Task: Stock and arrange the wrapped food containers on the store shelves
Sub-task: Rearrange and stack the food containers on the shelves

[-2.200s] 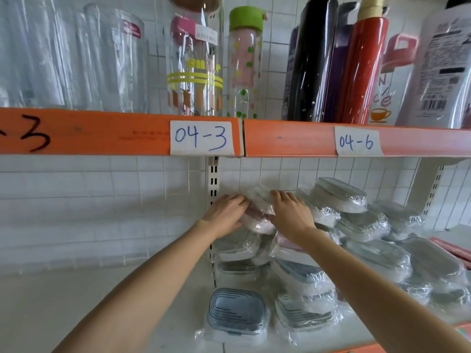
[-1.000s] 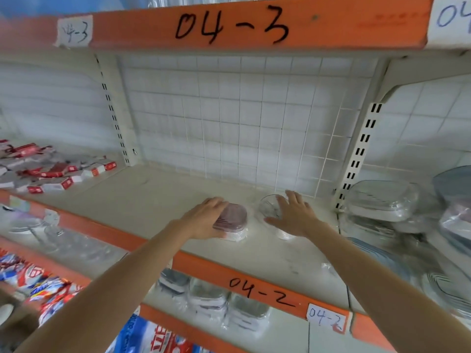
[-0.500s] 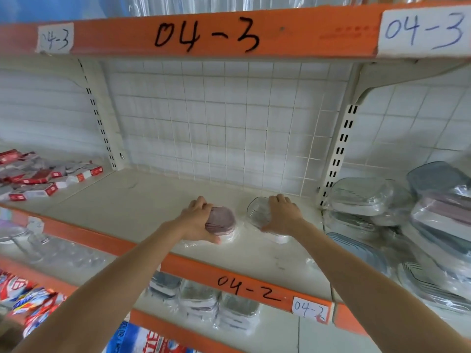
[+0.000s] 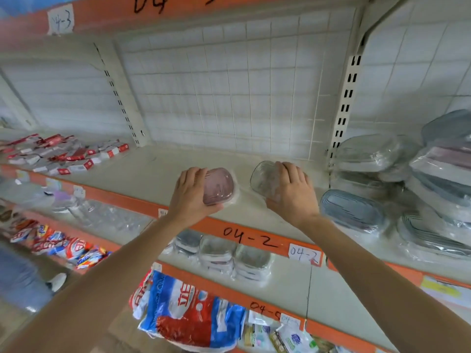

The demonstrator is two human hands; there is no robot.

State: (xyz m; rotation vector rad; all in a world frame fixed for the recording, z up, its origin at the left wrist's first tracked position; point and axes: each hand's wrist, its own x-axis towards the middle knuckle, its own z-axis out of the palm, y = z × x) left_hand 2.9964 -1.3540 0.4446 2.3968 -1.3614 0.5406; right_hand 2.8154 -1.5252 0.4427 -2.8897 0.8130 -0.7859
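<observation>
My left hand (image 4: 191, 197) grips a small wrapped container with a pink lid (image 4: 219, 186), thumb under its near edge and fingers over its left side. My right hand (image 4: 290, 192) holds a second wrapped container with a clear grey lid (image 4: 262, 178), tilted so the lid faces left. Both containers are just above or on the cream shelf (image 4: 158, 171), close to its orange front edge marked 04-2. Whether they touch the shelf I cannot tell.
A heap of larger wrapped containers (image 4: 397, 179) fills the shelf's right bay past the slotted upright (image 4: 344, 103). Small red-and-white boxes (image 4: 66, 155) lie at the far left. Stacked wrapped containers (image 4: 224, 256) and snack bags (image 4: 186, 307) sit on lower shelves.
Both hands came away from the heap on the right with a container each and brought them to the middle bay. Since half a second ago both containers have come nearer the front edge.
</observation>
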